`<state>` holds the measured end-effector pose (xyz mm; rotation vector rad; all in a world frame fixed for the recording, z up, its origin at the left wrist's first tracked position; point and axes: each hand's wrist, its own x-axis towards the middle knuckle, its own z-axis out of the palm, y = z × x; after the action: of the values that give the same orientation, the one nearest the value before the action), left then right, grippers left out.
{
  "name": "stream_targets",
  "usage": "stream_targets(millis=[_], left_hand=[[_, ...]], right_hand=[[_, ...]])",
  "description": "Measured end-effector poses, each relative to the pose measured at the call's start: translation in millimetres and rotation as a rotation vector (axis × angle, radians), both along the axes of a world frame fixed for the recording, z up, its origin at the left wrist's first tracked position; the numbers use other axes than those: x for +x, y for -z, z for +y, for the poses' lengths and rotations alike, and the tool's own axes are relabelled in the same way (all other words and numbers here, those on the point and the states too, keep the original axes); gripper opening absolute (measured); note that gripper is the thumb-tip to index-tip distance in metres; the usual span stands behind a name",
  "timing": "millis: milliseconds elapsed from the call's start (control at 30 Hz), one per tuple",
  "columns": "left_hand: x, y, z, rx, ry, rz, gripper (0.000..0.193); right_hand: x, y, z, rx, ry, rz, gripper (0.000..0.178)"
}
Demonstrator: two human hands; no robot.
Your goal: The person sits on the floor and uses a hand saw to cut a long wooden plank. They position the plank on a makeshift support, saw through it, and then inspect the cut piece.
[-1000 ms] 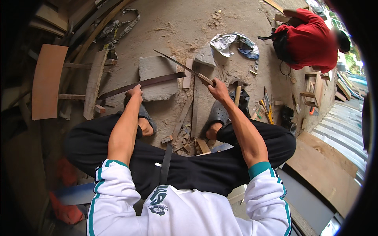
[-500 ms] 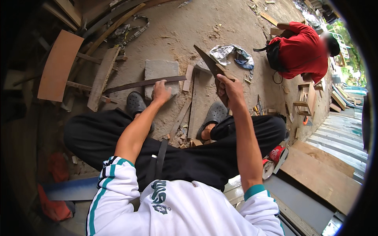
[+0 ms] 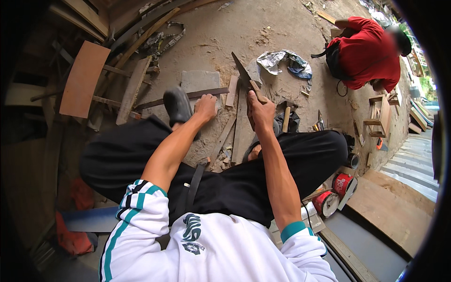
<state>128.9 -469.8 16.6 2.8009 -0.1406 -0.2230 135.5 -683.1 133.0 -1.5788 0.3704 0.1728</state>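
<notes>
My left hand (image 3: 206,107) grips a long dark wooden strip (image 3: 221,91) near its right end, fingers curled at its near edge. The strip lies across a grey concrete block (image 3: 199,79) on the ground. My right hand (image 3: 262,112) is closed round the wooden handle of a handsaw (image 3: 242,70). The saw's blade points away and up to the left, apart from the strip. My left foot, in a dark clog (image 3: 177,106), is raised by the strip, left of my left hand. My right foot is mostly hidden behind my right forearm.
Boards lie between my feet, one a long plank (image 3: 242,127). A hammer (image 3: 286,118) rests by my right knee. Crumpled sheeting (image 3: 282,63) lies ahead. A person in red (image 3: 369,54) bends at far right near a wooden stool (image 3: 379,115). Red cans (image 3: 326,203) stand at my right.
My left foot has lifted from the ground toward the strip. My right hand and the saw have shifted slightly left and nearer. The left hand keeps its hold on the strip.
</notes>
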Motion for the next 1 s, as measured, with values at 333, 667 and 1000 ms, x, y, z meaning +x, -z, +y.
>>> stream_targets(millis=[333, 667, 1000], left_hand=[[39.3, 75.3, -4.7, -0.124, -0.248, -0.102, 0.040], [78.8, 105.0, -11.1, -0.221, -0.443, -0.002, 0.028], [91.2, 112.9, -0.2, -0.304, -0.353, 0.190, 0.039]], right_hand=[[-31.7, 4.5, -8.5, -0.229, -0.111, 0.057, 0.035], [-49.1, 37.8, 13.0, -0.370, -0.220, 0.095, 0.038], [-77.2, 36.0, 21.4, -0.445, -0.213, -0.005, 0.036]])
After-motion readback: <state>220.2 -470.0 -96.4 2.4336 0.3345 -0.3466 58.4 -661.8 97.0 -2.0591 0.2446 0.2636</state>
